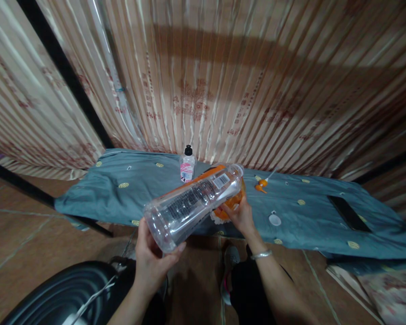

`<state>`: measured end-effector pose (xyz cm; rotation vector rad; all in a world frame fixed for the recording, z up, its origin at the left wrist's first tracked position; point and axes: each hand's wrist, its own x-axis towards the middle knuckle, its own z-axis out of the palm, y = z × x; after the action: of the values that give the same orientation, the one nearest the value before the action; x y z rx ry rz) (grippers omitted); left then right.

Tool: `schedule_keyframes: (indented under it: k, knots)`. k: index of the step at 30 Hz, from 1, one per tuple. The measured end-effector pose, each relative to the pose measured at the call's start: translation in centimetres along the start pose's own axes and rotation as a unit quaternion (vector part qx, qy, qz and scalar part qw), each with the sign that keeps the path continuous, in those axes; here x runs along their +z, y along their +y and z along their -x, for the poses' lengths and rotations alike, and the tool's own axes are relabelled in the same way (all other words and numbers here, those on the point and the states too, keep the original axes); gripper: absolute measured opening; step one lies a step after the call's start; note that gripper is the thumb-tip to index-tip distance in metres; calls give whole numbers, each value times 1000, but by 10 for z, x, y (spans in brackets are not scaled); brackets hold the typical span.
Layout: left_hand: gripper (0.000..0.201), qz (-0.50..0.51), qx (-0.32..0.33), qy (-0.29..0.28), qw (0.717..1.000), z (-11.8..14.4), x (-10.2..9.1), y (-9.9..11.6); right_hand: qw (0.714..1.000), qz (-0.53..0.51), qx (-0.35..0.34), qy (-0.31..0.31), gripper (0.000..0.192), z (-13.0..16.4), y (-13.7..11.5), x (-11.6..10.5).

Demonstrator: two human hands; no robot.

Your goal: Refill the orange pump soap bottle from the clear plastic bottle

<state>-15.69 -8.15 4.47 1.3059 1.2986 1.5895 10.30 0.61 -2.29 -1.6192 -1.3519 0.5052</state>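
Note:
My left hand (153, 258) is wrapped round the base of a large clear plastic bottle (189, 210). The bottle is tilted, its neck up and to the right; it has a barcode and printed text, and an orange strip shows along its far side. My right hand (239, 216) is closed on an orange container (236, 199) close behind the bottle's neck. The bottle hides much of that container, so its kind is unclear. Whether the two touch, I cannot tell. A white frilled edge (219, 218) shows below the orange part.
On the blue-green cloth (149, 189) stand a small bottle with a black cap (187, 167), orange pieces with a thin white tube (262, 184), a white disc (274, 220) and a black phone-like slab (348, 213). A curtain hangs behind. A black ribbed round object (64, 293) is at lower left.

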Motion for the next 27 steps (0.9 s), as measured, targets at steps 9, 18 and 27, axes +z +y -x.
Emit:
schedule_keyframes:
  k: [9, 18, 27]
  knots:
    - [71, -1, 0, -6, 1000, 0, 1, 0, 1000, 4, -11, 1, 78, 0, 2, 0]
    - [69, 4, 7, -15, 1000, 0, 1, -1, 1000, 13, -7, 2, 78, 0, 0, 0]
    - [60, -23, 31, -21, 999, 1, -3, -2, 1000, 2, -4, -2, 76, 0, 2, 0]
